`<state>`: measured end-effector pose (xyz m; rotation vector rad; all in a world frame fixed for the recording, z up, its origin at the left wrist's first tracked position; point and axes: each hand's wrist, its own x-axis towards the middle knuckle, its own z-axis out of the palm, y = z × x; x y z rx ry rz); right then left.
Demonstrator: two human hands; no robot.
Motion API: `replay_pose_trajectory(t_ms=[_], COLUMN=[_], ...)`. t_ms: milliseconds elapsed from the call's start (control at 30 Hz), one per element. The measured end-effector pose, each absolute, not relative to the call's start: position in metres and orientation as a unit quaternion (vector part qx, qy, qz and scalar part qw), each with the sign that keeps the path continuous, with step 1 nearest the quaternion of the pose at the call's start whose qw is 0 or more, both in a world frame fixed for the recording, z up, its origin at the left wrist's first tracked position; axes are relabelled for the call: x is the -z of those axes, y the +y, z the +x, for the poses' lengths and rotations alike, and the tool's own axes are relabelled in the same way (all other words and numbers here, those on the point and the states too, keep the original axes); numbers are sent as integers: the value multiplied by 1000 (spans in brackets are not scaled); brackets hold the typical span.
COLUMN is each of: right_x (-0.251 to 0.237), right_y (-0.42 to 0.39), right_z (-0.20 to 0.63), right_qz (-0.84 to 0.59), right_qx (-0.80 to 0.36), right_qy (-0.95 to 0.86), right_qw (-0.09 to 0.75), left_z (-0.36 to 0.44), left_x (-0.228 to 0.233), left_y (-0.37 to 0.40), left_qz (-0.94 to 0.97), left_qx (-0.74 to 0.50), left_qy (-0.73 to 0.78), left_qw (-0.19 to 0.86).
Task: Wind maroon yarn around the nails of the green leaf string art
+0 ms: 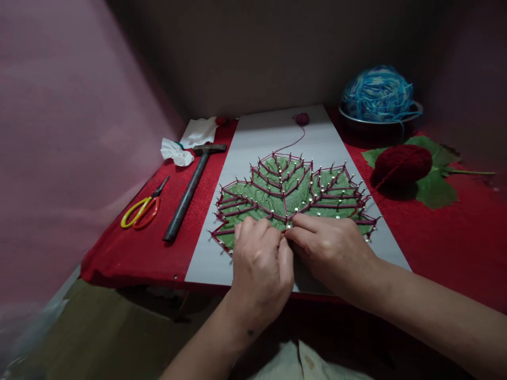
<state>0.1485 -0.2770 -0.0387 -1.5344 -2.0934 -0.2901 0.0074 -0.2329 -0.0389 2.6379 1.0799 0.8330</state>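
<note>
Two hands, left hand (259, 264) and right hand (332, 250), fingers pinched on red yarn (291, 142), leaf (289, 192) tip pointing away

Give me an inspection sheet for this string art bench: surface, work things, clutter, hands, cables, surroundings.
Surface: red cloth over a low table, white board on it.
Work things: green leaf on the board, ringed with nails and laced with red yarn; small yarn ball at the far edge.
Clutter: hammer, scissors, tissue, red yarn ball on a loose leaf, blue yarn in a bowl.
Hands: left hand and right hand meet at the leaf's near edge, fingers pinched together.
Cables: nothing seen.
Surroundings: pink wall left, dark wall behind.
</note>
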Motion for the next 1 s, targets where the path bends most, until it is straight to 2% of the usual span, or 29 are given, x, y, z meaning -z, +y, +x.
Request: replay_pose_trajectory(t_ms=[267,400,533,800,1000], right_x=[42,42,44,42,41], right_y=[-277,-278,-277,-278,-278], right_z=[150,150,151,152,153], right_qz=[-578,-578,-574,-576,-584], right_qx=[82,85,89,71,51], right_qy=[-768,-768,-769,-771,-767], right_qw=[262,263,267,263,259], left_z=[4,-8,-13,-7,-9], left_x=[33,22,21,29,28], left_y=[-232,-229,-222,-213,-209], left_qz=[898,898,908,930,950], left_qx=[-256,-290,-275,-275,-223], left_qy=[341,311,277,232,205], left_qw=[108,114,152,78,77])
